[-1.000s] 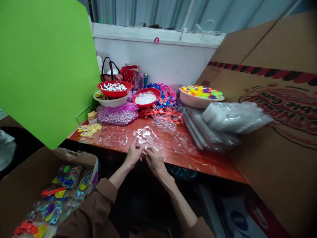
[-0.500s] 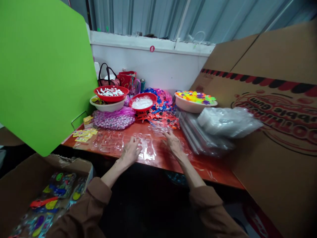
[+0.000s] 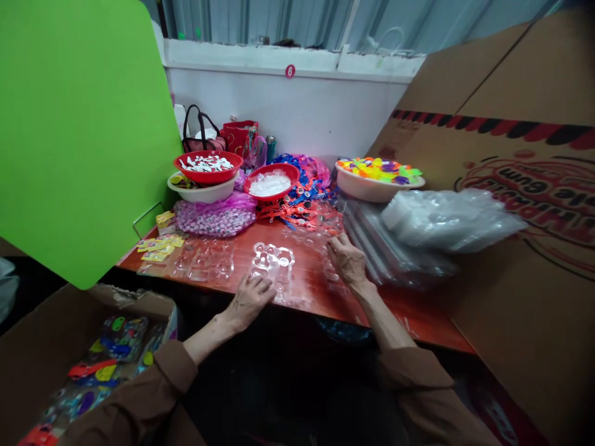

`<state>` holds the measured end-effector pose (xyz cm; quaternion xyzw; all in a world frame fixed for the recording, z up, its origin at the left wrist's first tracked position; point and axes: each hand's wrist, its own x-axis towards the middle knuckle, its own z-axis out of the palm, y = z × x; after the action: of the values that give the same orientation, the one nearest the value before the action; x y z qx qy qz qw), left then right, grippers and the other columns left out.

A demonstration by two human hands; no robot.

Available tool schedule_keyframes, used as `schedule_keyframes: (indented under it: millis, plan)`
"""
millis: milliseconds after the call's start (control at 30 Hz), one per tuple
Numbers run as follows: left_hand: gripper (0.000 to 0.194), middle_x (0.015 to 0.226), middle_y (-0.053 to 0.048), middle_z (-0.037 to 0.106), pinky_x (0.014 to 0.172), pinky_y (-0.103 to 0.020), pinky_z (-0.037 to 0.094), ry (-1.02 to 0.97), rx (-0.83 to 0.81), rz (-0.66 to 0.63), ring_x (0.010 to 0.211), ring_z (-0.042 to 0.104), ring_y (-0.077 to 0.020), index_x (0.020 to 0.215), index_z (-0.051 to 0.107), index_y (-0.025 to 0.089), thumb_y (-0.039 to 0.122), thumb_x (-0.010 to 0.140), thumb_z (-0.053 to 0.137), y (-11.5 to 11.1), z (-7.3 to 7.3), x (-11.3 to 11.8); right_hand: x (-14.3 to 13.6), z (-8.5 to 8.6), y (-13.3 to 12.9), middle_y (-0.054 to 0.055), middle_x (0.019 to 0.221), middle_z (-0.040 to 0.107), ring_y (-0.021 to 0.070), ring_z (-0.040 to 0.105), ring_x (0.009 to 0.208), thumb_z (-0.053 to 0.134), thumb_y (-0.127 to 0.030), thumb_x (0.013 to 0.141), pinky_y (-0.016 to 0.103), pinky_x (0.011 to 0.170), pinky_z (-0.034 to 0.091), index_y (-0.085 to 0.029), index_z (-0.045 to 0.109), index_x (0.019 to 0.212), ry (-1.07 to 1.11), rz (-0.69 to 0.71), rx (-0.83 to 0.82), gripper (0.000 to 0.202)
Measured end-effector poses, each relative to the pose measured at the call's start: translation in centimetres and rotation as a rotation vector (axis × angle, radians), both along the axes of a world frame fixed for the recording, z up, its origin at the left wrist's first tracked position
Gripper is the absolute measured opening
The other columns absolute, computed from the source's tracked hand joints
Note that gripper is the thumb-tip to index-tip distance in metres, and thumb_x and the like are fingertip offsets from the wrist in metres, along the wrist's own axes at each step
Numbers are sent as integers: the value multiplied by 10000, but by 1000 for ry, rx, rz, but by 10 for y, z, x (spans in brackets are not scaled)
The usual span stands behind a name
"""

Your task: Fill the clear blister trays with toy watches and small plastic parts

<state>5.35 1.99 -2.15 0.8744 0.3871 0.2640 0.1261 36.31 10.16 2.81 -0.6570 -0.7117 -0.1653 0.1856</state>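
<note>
My left hand [image 3: 251,300] lies at the table's front edge with its fingers stretched out, the tips at the near side of a clear moulded plastic tray [image 3: 284,260]. To its left sit more clear moulded trays [image 3: 204,259], side by side. My right hand [image 3: 348,260] is over the right part of the table with its fingers curled in. Clear plastic pieces [image 3: 332,275] lie under and beside that hand; whether the fingertips pinch one is hard to make out.
Behind are a red bowl of clear pieces [image 3: 294,186], orange and blue straps [image 3: 302,214], and a pink net bag [image 3: 214,218]. At right stand a basin [image 3: 367,191] of colourful parts and stacked plastic bags [image 3: 446,220]. An open carton [image 3: 28,328] with packed items is lower left.
My right hand has moved right, and its fingers are curled. My left hand has drawn back toward the table edge, uncovering more of the clear tray. The view has shifted slightly.
</note>
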Motion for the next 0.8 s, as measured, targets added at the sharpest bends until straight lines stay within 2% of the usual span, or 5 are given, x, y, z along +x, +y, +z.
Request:
schedule_keyframes:
  millis: [167, 300, 533, 700, 800]
  plan:
    - [336, 1334, -109, 677, 1160, -585, 240, -184, -42, 75, 1291, 551, -318, 1161, 728, 302, 140, 981, 495, -16, -6, 8, -37, -4, -35, 159, 1084, 710, 232, 665, 796, 571, -354, 923, 310, 642, 456, -146, 650, 1199, 468, 146, -52, 354]
    - [332, 1328, -85, 687, 1211, -595, 156, -369, -117, 56, 1323, 543, -310, 1127, 753, 325, 150, 972, 517, -33, -1, 18, -83, -19, -56, 58, 729, 728, 207, 678, 651, 601, -513, 885, 300, 618, 496, -169, 684, 956, 932, 278, -298, 360]
    - [559, 1436, -137, 578, 1196, -540, 286, -724, -120, 347, 1377, 466, -359, 1307, 649, 272, 363, 784, 825, -45, 33, 10, -101, -8, -72, 27, 649, 704, 174, 636, 601, 570, -484, 924, 272, 618, 455, -212, 588, 708, 1025, 346, -225, 347]
    - [611, 1158, -169, 694, 791, -433, 609, -1175, -865, 232, 934, 726, -285, 1281, 570, 164, 518, 818, 753, -36, 45, 11, -110, -4, -88, 8, 604, 653, 160, 590, 563, 546, -462, 942, 266, 575, 419, -221, 545, 664, 950, 350, -224, 368]
    - [583, 950, -120, 731, 661, -345, 609, -1247, -956, 192, 720, 713, -204, 1187, 573, 127, 526, 805, 761, -33, 38, 14, -109, -11, -89, 5, 617, 668, 170, 626, 578, 557, -468, 934, 267, 575, 440, -213, 606, 742, 948, 365, -309, 323]
